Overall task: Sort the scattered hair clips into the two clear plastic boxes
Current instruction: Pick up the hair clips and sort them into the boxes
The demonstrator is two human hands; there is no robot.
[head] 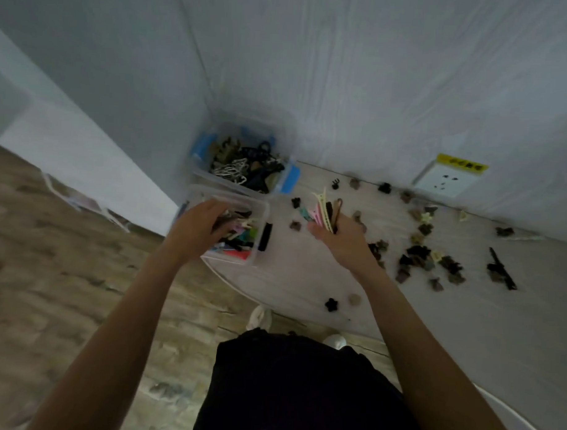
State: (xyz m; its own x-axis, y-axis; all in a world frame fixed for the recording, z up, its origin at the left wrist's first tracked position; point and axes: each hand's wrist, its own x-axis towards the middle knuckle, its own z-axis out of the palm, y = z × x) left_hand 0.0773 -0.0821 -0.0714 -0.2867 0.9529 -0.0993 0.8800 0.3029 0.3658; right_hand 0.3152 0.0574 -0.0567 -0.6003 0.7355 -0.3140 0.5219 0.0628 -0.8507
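Two clear plastic boxes stand at the table's left end. The near box [261,214] holds long coloured clips, and my left hand [200,223] reaches into it, fingers curled down among them; what it grips is hidden. The far box [286,179], with blue latches, holds dark and metal claw clips. My right hand [340,239] hovers over the table right of the near box and grips a bunch of long clips [324,209], pink, cream, teal and brown. Several small dark claw clips [417,255] lie scattered across the table to the right.
The pale wooden table [305,280] butts against a white wall with a socket [444,182]. A long black clip [502,269] lies far right. Two small clips [332,304] sit near the front edge. Wooden floor lies left, my dark clothing and shoes below.
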